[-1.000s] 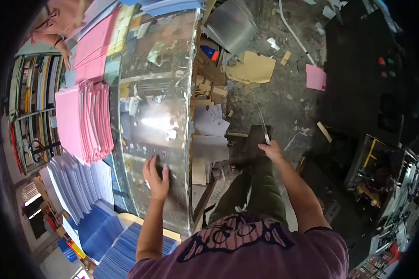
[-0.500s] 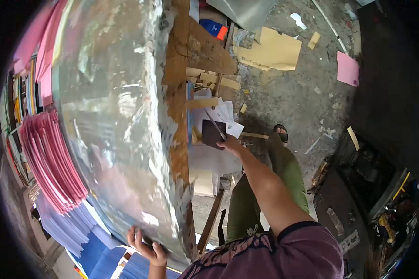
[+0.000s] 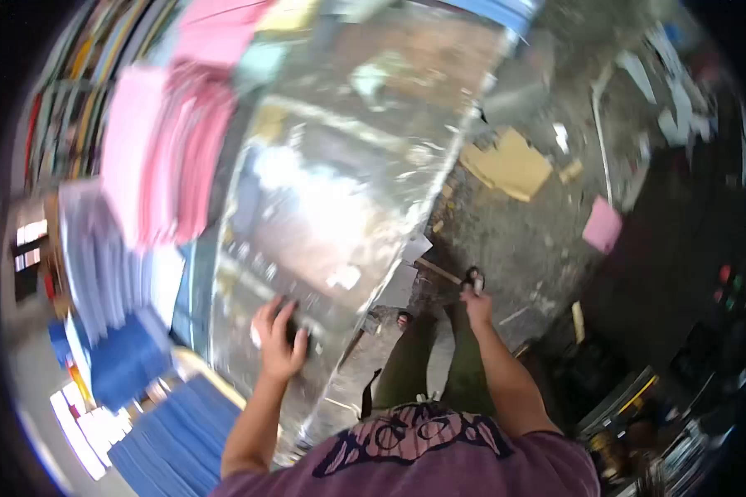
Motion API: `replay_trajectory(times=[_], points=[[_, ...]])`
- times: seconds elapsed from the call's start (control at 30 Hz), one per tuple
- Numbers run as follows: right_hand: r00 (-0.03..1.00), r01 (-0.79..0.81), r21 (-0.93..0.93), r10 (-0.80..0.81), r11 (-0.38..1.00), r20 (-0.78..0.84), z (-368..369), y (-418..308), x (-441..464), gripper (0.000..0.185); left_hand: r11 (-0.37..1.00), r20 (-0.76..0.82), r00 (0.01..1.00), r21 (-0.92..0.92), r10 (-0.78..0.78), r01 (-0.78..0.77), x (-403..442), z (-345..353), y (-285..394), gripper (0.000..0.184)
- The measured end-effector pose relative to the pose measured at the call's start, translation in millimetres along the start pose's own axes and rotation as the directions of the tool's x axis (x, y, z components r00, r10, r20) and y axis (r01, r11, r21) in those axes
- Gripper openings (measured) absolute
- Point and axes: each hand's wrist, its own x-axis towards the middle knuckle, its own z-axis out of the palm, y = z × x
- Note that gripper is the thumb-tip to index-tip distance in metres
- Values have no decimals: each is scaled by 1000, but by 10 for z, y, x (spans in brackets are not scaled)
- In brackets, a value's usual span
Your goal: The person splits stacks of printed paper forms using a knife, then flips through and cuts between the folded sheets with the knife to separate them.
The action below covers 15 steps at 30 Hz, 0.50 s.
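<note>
Fingers on our left hand (image 3: 280, 341) are bent a little and spread apart, over the near end of the long, shiny table (image 3: 373, 141). We see a dark patch between the thumb and first finger, but we cannot tell if it is just a shadow. A small white bit (image 3: 255, 335) is right beside that hand.

Our right hand (image 3: 477, 310) is out past the table's edge, above the floor (image 3: 514, 257). It is blurry, so we cannot tell if its fingers are pinching or loose. A small pale thing (image 3: 478, 283) shows right at its fingertips, too blurry for us to name.

The table's long edge runs between our two hands. On the far left of the table we see a pink stack (image 3: 137, 166), then a pale purple stack (image 3: 99, 257), then a blue stack (image 3: 182, 439) closest to us. They are all to the left of our left hand. A torn tan sheet (image 3: 510, 163) and a pink card (image 3: 603, 225) lie on the floor, beyond our right hand.
</note>
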Motion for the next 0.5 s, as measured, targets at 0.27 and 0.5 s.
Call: replay_trajectory(times=[0.27, 0.5], points=[[989, 144, -33, -144, 989, 15, -1390, -787, -1600, 27, 963, -76, 997, -268, 20, -39, -1085, 248, 119, 34], [640, 520, 40, -420, 853, 643, -45, -1398, -4489, 30, 785, 107, 927, -502, -360, 363, -5218, -1452, 531, 15]])
